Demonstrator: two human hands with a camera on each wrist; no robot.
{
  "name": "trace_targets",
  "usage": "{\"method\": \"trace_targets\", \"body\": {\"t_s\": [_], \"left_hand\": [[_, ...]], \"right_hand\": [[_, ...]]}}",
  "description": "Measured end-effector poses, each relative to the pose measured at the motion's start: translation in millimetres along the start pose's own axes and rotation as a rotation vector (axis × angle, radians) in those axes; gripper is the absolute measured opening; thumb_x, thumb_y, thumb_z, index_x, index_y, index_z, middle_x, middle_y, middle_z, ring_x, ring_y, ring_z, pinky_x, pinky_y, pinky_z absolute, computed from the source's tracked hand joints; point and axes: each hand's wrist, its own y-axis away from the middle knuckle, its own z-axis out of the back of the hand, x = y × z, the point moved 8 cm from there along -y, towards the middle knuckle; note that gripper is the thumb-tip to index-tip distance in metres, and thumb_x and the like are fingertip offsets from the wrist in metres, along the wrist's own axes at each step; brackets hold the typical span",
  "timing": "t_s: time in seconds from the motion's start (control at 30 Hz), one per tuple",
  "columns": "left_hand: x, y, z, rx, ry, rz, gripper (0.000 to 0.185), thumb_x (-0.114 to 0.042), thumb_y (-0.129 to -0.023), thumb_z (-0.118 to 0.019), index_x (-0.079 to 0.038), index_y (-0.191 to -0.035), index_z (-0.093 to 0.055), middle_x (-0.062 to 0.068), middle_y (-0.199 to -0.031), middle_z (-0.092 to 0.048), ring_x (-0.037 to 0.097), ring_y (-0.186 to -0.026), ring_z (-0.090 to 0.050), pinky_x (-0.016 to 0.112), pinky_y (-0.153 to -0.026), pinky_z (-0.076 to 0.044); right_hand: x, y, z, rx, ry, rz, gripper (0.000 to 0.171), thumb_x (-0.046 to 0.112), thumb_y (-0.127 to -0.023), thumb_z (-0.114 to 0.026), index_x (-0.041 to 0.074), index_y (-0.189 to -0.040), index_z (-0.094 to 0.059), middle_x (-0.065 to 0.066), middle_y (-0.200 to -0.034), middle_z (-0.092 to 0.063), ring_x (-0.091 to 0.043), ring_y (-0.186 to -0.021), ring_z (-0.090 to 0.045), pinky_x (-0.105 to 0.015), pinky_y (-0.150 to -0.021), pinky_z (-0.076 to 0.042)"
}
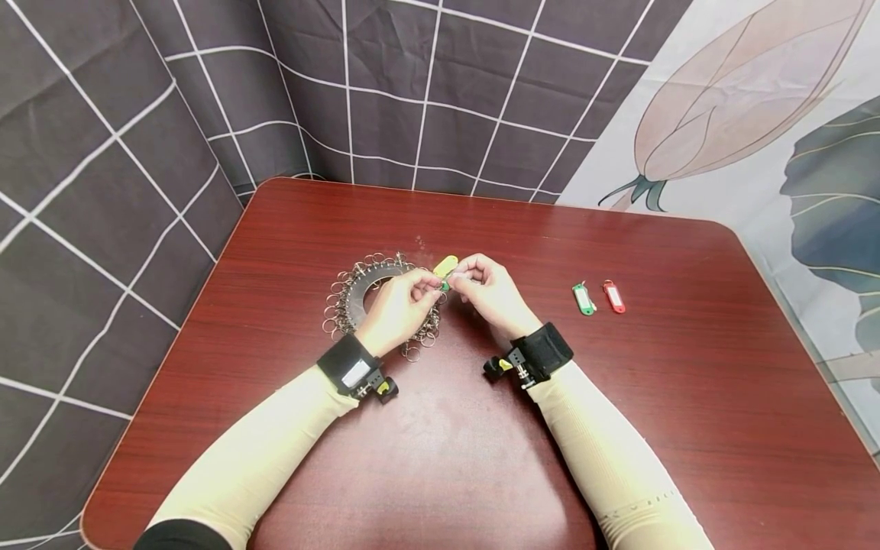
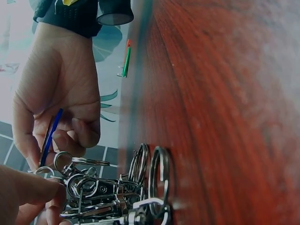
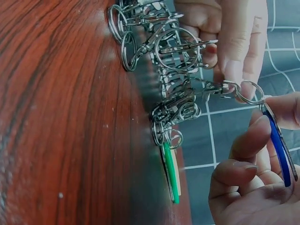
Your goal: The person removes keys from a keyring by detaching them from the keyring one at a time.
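A flat grey ring (image 1: pixel 355 294) lies on the table, its edge lined with many metal clips and split rings (image 2: pixel 159 180). My left hand (image 1: pixel 402 305) reaches over its right side and pinches a clip (image 3: pixel 228 87) near a split ring (image 3: pixel 251 93). My right hand (image 1: pixel 491 290) pinches the top end of a blue key tag (image 3: pixel 280 150) beside that split ring; a thin dark metal strip lies along the tag. In the head view my hands hide the blue tag. A yellow tag (image 1: pixel 445 266) and a green tag (image 3: pixel 171 173) sit close by at the ring's edge.
To the right on the red-brown table (image 1: pixel 674 382) lie another green key tag (image 1: pixel 583 299) and a red key tag (image 1: pixel 614 296), side by side. Dark gridded cloth (image 1: pixel 426 92) hangs behind the table and along its left side; a flower-print cloth (image 1: pixel 729 114) hangs at the right.
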Motion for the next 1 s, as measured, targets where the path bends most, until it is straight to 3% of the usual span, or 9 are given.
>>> {"method": "trace_targets", "body": {"t_s": [0.3,0.5,0.67,1.0], "left_hand": [[1.6,0.3,0.2,0.001,-0.005,0.032,0.009,-0.013,-0.092,-0.064,-0.008,-0.1,-0.065,0.001,-0.085,-0.062,0.015,-0.075,-0.056,0.029,-0.07,-0.048],[4.4,1.1,3.9,-0.048,0.032,0.057,0.009,-0.009,-0.093,-0.06,-0.007,-0.102,-0.061,0.004,-0.089,-0.061,0.017,-0.078,-0.057,0.03,-0.072,-0.049],[1.9,2.5,7.6,-0.074,0.065,0.063,0.011,-0.009,-0.094,-0.059,-0.008,-0.105,-0.059,0.004,-0.088,-0.06,0.019,-0.078,-0.057,0.031,-0.07,-0.048],[-1.6,2.6,7.2,-0.04,0.038,0.064,0.006,-0.011,-0.094,-0.061,-0.013,-0.1,-0.061,0.002,-0.079,-0.054,0.017,-0.07,-0.051,0.031,-0.063,-0.044]], "right_hand": [[0,1,0,-0.014,-0.024,-0.021,0.011,0.009,-0.087,-0.066,0.007,-0.094,-0.058,-0.001,-0.074,-0.059,-0.018,-0.062,-0.05,-0.027,-0.044,-0.036],[-2,1,-9,0.067,-0.034,-0.02,0.009,0.003,-0.087,-0.062,0.004,-0.095,-0.058,-0.005,-0.077,-0.06,-0.014,-0.063,-0.051,-0.027,-0.057,-0.042],[-3,2,-13,0.12,-0.017,-0.026,0.011,0.002,-0.087,-0.061,0.002,-0.098,-0.058,-0.003,-0.079,-0.059,-0.012,-0.062,-0.05,-0.028,-0.058,-0.042],[-4,1,-11,0.098,-0.032,-0.026,0.019,0.001,-0.086,-0.061,-0.007,-0.103,-0.056,-0.002,-0.078,-0.059,-0.012,-0.062,-0.05,-0.028,-0.057,-0.041]]}}
